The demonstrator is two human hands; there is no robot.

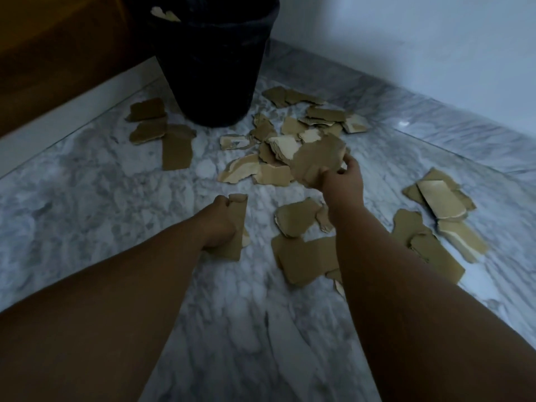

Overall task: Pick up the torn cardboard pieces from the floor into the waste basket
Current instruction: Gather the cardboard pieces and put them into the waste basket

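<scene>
Several torn brown cardboard pieces lie scattered over the marble floor. A black waste basket stands at the top centre, with a pale scrap showing at its rim. My right hand is shut on a stack of cardboard pieces, lifted a little over the middle pile. My left hand grips a long cardboard strip low over the floor. More pieces lie left of the basket, behind the pile, under my right forearm and at the right.
A white baseboard and a brown wooden panel run along the left. A pale wall closes the back right, forming a corner behind the basket.
</scene>
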